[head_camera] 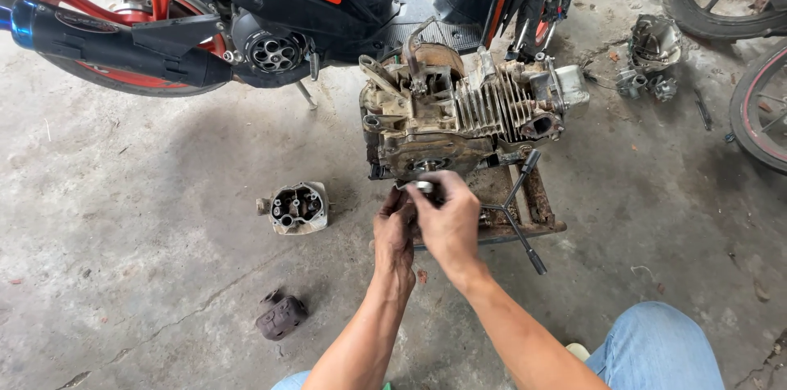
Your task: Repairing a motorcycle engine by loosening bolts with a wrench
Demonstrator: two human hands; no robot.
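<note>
A dirty motorcycle engine with cooling fins sits on a rusty metal stand on the concrete floor. Just below the engine's front face, my left hand and my right hand meet around a small round metal part. The right hand's fingers pinch it from above; the left hand is closed beside and under it. A Y-shaped socket wrench leans on the stand just to the right of my right hand.
A detached cylinder head lies on the floor at left, a dark rubber piece nearer me. A black and orange motorcycle stands behind. Loose engine parts and wheels are at right. My knee in jeans is bottom right.
</note>
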